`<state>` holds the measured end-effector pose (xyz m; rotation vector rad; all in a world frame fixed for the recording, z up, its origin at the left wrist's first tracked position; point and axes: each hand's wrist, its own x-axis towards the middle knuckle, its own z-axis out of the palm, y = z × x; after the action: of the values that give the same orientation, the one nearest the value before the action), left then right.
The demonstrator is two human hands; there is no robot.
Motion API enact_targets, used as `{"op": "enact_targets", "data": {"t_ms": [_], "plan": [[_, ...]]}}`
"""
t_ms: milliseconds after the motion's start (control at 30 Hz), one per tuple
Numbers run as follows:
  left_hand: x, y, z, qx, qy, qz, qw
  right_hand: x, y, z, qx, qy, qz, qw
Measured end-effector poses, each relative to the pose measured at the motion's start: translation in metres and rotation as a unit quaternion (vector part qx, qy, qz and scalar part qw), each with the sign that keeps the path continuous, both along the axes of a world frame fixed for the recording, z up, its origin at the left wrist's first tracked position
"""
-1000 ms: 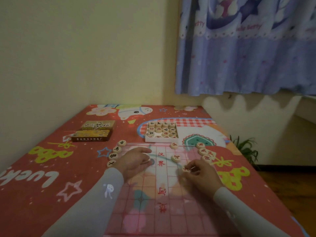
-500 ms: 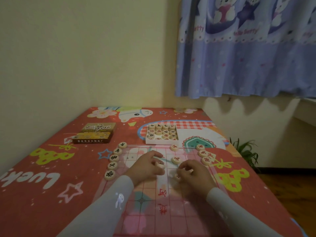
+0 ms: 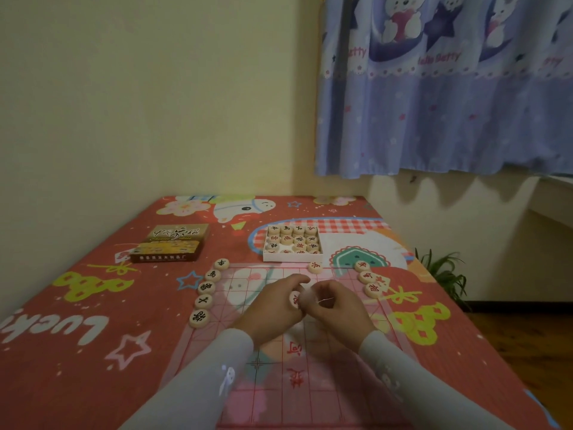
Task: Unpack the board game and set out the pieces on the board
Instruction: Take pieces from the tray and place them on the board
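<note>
The pink game board point(image 3: 279, 383) with a red grid lies on the table in front of me. My left hand point(image 3: 273, 308) pinches a round wooden piece point(image 3: 294, 300) with a red character, raised over the board's middle. My right hand point(image 3: 339, 305) meets it fingertip to fingertip, closed on a pale second piece point(image 3: 307, 297) that is blurred. Several black-marked pieces point(image 3: 206, 287) line the board's left edge. Three red-marked pieces point(image 3: 367, 277) sit at its right edge and one point(image 3: 315, 267) at the far edge. A white tray point(image 3: 293, 257) behind the board holds several more pieces.
The game's box lid point(image 3: 172, 243) lies at the back left on the red patterned tablecloth point(image 3: 77, 352). Walls close off the table's left and far sides. A blue curtain point(image 3: 449, 103) hangs at the right, with a green plant point(image 3: 443, 274) on the floor beyond the table's right edge.
Both hands have come together over the middle of the board and lifted. The left hand now holds a red-marked piece up, and the right hand's fingers have closed against it.
</note>
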<state>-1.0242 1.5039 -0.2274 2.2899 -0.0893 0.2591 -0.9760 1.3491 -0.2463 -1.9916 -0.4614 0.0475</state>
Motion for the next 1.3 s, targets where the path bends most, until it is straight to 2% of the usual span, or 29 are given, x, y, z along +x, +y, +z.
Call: {"op": "enact_targets", "data": {"t_ms": [233,367,467,667,933,1100,1200,1300], "plan": [[-0.006,0.045,0.006,0.005,-0.011,0.102,0.995,-0.011,0.015,0.002,-0.068,-0.058,0.065,0.994],[-0.022,0.094,0.011,-0.09,0.005,0.171,0.981,-0.028,0.061,-0.001,-0.134,-0.101,0.137,0.976],[-0.035,0.122,0.01,-0.155,0.004,0.211,0.965,-0.041,0.095,-0.007,-0.134,-0.126,0.17,0.968],[-0.056,0.159,-0.007,-0.164,0.006,0.279,0.946,-0.061,0.142,-0.014,-0.141,-0.174,0.227,0.948],[-0.064,0.17,-0.012,-0.158,0.013,0.287,0.945,-0.077,0.157,-0.023,-0.138,-0.211,0.305,0.918],[-0.061,0.162,-0.014,-0.174,0.006,0.238,0.956,-0.069,0.153,-0.02,-0.129,-0.172,0.287,0.934],[-0.056,0.156,-0.014,-0.152,-0.001,0.204,0.967,-0.056,0.148,-0.014,-0.088,-0.122,0.192,0.97],[-0.052,0.146,-0.014,-0.134,-0.006,0.177,0.975,-0.043,0.144,-0.009,-0.01,-0.017,0.107,0.994]]}}
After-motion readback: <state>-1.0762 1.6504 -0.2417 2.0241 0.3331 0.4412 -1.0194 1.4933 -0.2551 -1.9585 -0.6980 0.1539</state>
